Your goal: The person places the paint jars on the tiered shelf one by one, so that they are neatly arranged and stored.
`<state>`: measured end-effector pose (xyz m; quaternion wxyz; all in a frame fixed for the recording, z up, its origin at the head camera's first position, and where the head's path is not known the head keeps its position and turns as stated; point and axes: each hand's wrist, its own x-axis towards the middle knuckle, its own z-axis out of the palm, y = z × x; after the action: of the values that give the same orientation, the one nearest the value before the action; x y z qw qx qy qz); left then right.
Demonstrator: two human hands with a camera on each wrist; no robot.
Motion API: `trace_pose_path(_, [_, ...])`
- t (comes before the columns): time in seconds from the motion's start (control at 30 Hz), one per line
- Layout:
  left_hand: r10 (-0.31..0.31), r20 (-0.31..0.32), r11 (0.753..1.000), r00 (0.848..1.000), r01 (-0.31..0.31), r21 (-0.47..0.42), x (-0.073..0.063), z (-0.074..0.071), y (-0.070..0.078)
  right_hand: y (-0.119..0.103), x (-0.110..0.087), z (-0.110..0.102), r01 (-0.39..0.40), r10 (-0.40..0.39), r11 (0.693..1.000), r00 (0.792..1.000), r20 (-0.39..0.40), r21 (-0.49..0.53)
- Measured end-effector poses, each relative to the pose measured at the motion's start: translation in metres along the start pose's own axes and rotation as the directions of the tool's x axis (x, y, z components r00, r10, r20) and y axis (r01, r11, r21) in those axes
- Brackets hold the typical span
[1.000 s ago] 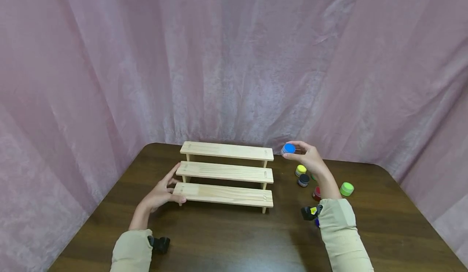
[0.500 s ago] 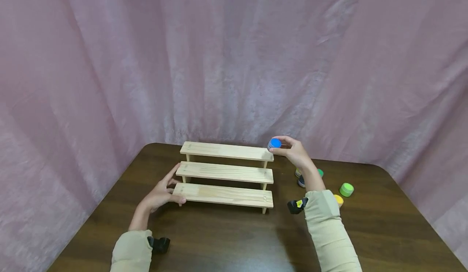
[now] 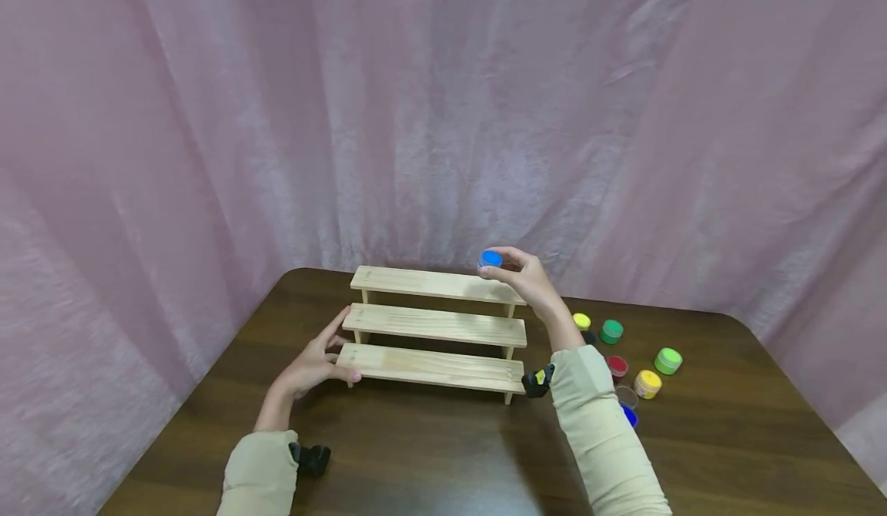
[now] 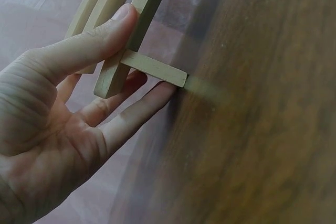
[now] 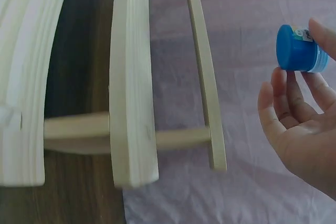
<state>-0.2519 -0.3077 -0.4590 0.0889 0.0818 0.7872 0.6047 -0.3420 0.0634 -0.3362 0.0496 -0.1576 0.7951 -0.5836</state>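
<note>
A three-tier wooden display stand [image 3: 433,324] stands on the brown table. My left hand [image 3: 308,366] grips its left end, the thumb on the front edge of the lowest board [image 4: 150,9] and the other fingers reaching round beside the leg. In my right hand [image 3: 528,279] is a small paint jar [image 3: 490,260] with a blue lid, pinched between thumb and fingers. It overlaps the right part of the top board in the head view. In the right wrist view the blue jar [image 5: 296,48] is tilted on its side and apart from the boards.
To the right stand several more small jars: yellow [image 3: 581,321], dark green [image 3: 611,332], light green [image 3: 668,360], red [image 3: 617,366], orange-yellow [image 3: 647,383] and dark blue [image 3: 629,416], the last partly behind the right sleeve. A pink curtain [image 3: 443,115] hangs behind the table.
My right hand has carried the blue-lidded paint jar leftward and slightly up, from right of the stand to over its top board. The left hand keeps its grip on the stand.
</note>
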Motion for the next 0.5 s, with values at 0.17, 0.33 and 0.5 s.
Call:
trace_pose_path(0.17, [-0.002, -0.005, 1.0, 1.0, 0.002, 0.001, 0.001, 0.0, 0.001, -0.004, 0.007, 0.015, 0.029, -0.029, 1.0, 1.0, 0.004, 0.004])
trace_pose_path(0.33, [-0.013, -0.021, 1.0, 1.0, 0.014, 0.014, 0.0, 0.0, 0.002, -0.005, 0.015, 0.031, 0.035, -0.035, 0.999, 0.999, 0.025, 0.013])
trace_pose_path(0.5, [-0.009, -0.019, 1.0, 1.0, 0.009, 0.011, 0.0, 0.001, 0.002, -0.006, 0.021, 0.046, 0.051, -0.051, 0.998, 0.999, 0.018, 0.045])
